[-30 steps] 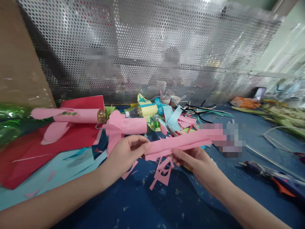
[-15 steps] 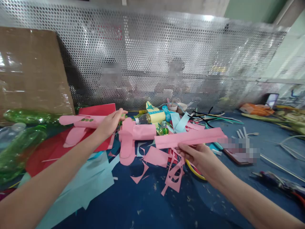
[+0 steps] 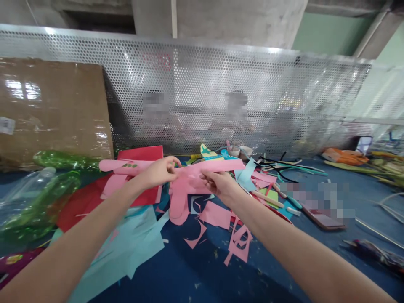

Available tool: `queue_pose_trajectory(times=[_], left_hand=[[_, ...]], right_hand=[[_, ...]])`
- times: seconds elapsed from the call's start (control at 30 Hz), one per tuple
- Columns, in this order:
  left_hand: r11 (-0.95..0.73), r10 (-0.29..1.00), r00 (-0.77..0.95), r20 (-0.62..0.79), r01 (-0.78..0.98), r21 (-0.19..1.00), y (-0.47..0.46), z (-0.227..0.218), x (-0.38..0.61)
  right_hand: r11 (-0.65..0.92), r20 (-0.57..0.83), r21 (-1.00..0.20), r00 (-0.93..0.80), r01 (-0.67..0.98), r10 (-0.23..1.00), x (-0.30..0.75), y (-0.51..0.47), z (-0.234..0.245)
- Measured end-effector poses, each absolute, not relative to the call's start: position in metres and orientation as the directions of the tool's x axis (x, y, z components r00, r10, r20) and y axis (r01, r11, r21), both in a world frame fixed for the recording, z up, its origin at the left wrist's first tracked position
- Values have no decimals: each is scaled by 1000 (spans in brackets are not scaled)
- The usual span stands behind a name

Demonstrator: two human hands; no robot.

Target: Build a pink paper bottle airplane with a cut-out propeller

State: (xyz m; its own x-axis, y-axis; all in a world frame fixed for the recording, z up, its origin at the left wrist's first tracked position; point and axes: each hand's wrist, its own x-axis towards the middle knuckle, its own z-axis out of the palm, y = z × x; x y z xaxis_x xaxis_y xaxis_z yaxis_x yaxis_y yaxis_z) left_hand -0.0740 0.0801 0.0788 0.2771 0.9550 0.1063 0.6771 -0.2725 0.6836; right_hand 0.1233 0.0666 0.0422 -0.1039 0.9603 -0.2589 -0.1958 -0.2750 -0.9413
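Note:
Both my hands meet over a heap of paper craft on a blue table. My right hand is closed on a long pink paper strip, held flat above a pink paper-wrapped bottle plane. My left hand pinches the strip's left end, fingers curled. Just left of it lies another pink paper plane on a red sheet. A yellow and blue bottle plane lies behind the strip.
Green plastic bottles and a cardboard box are at the left. Light blue paper and pink scraps litter the front. A perforated metal screen walls the back. Sticks, black strips and a phone lie at the right.
My right hand carried the pink strip left and farther away, over the pink plane. My left hand left the other pink plane and took hold of the strip's left end.

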Motion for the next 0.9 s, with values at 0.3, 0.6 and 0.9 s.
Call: queue_pose_trajectory(times=[0.3,0.6,0.9], left_hand=[[-282,933,359,-18,761,584,82,74,-91],[-333,892,442,-94,783,525,81,83,-87],[-325,904,421,-77,792,517,81,79,-80]], right_hand=[[-304,-300,-952,-90,-37,950,105,68,34],[-289,-290,-956,2,53,957,106,57,20],[-269,-267,-958,33,97,963,117,60,20]])
